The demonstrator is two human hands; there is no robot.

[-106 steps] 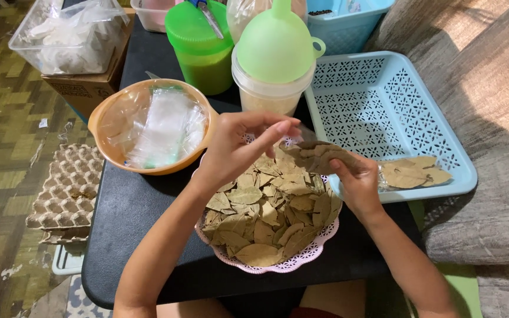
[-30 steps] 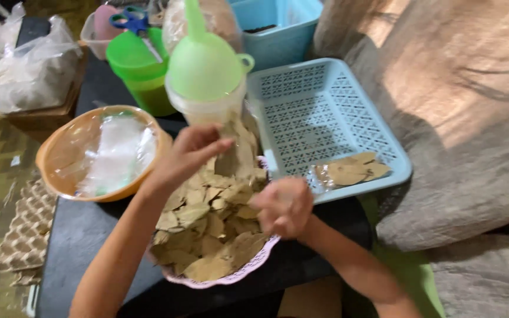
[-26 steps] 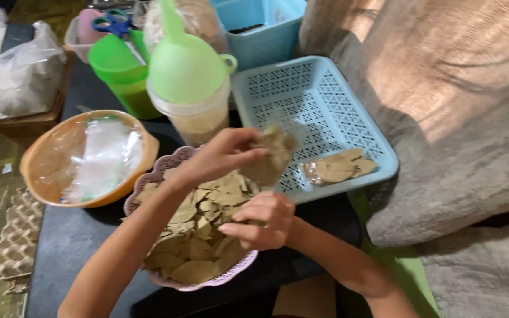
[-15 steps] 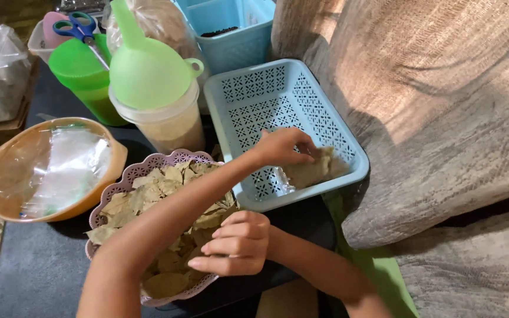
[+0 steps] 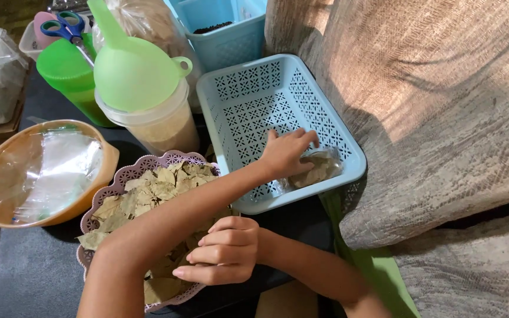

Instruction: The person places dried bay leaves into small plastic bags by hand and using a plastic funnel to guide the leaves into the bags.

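Left hand (image 5: 287, 152): reaches across into light-blue perforated tray (image 5: 248, 100), fingers bent down onto clear packet of dried leaves (image 5: 316, 169) at tray's near-right corner; prob. pressing rather than gripping, view poor.
Right hand (image 5: 225, 250): fingers curled loosely, resting over pink lace-edged dish (image 5: 128, 174) w/ loose dried leaves (image 5: 154, 188); holding anything, can't tell.
Nearby: orange bowl w/ plastic bags (image 5: 36, 171), green funnel on tub (image 5: 134, 73).

Two hands (image 5: 287, 154), two blue baskets (image 5: 248, 100), one funnel (image 5: 134, 70), one scissors (image 5: 66, 29).
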